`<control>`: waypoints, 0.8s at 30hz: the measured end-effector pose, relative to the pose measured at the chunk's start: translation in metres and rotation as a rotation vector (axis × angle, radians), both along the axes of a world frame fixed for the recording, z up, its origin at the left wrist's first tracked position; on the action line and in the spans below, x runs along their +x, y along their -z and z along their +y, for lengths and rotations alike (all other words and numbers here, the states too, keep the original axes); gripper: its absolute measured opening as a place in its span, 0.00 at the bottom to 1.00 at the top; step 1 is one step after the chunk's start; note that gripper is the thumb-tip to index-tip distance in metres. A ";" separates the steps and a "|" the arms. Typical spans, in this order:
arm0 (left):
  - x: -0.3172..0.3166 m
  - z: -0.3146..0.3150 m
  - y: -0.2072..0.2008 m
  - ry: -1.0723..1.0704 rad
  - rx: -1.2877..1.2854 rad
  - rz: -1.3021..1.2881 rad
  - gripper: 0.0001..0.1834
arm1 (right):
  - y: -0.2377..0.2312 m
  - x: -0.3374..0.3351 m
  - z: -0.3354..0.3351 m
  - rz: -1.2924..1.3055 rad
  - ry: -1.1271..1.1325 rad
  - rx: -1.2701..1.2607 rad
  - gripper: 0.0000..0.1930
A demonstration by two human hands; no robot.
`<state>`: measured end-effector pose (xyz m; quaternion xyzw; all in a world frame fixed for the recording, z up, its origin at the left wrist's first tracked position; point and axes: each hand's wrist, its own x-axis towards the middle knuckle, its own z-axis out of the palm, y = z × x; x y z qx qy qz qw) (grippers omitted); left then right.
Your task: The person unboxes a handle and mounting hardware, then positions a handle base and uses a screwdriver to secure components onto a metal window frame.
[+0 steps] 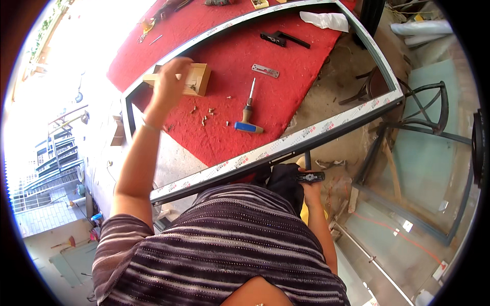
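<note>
My left hand (171, 84) is raised over the left side of a small open cardboard box (201, 81) on the red cloth (229, 145). Its fingers bend to the right and are smeared, so whether they hold anything is unclear. Close to my body, my right hand (309, 189) grips a black lever handle (312, 177), its arm pointing away from me. A second black lever handle (280, 39) lies on the far cloth. Between box and handles are a slotted metal plate (265, 71), a screwdriver with a blue-and-tan T-grip (248, 120) and several loose screws (205, 118).
A large white-and-dark window frame (286, 142) surrounds these items, its near bar just before my waist. Glass panes (434, 168) and a black metal chair (441, 109) stand to the right. White wrapping (325, 20) sits at the frame's far corner.
</note>
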<state>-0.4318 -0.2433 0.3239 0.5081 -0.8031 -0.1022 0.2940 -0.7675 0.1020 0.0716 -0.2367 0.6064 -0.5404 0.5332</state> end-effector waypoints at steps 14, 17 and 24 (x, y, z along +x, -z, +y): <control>0.068 -0.102 0.051 -0.015 1.059 -0.541 0.17 | -0.008 -0.001 -0.026 0.003 0.010 0.114 0.16; 0.063 -0.106 0.063 0.108 0.934 -0.664 0.14 | -0.020 0.004 -0.032 0.027 0.007 0.101 0.15; 0.071 -0.102 0.069 0.111 0.679 -0.426 0.06 | -0.032 0.006 -0.027 0.093 0.026 0.068 0.13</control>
